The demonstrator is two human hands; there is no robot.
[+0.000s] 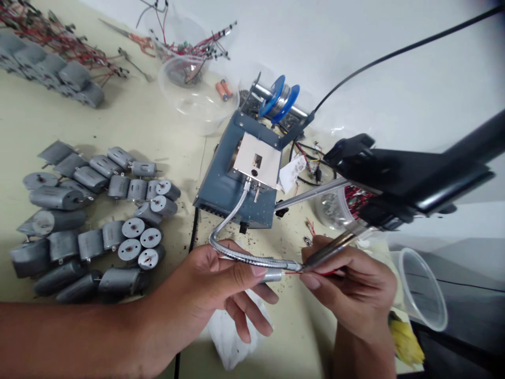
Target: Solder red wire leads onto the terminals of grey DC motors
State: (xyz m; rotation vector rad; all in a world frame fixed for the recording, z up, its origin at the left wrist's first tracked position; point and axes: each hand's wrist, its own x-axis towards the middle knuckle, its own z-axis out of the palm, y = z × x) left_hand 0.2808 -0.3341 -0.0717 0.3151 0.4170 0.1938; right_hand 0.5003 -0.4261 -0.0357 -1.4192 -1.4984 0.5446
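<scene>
Just in front of the blue soldering unit [236, 181], the left hand [221, 284] pinches a small motor [273, 275] under the flexible metal tube [252, 258]; the right hand [351, 287] grips a thin red wire [327, 273] beside it, above the tabletop [158, 131].

motors [90, 221] left of solder feeder [240, 179], bowl [197, 95] behind, cup [422, 295] right

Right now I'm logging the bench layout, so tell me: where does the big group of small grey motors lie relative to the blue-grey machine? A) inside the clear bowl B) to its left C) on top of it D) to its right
B: the grey motors lie on the table left of the blue-grey machine, apart from it.
</scene>
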